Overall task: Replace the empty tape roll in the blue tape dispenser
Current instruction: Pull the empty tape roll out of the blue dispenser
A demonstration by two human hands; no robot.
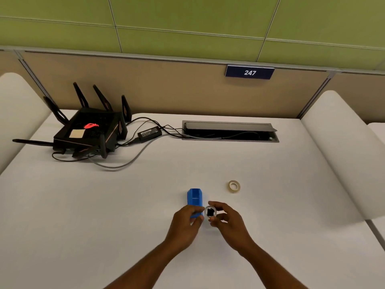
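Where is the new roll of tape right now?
The tape roll lies flat on the white table, untouched, beyond the right hand and to the right of the blue dispenser.

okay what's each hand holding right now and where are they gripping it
The left hand grips the blue tape dispenser at its near end. The right hand pinches the empty roll by its outer rim.

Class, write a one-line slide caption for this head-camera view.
Left hand steadies the blue tape dispenser while the right hand holds the empty core; fresh tape roll waits nearby.
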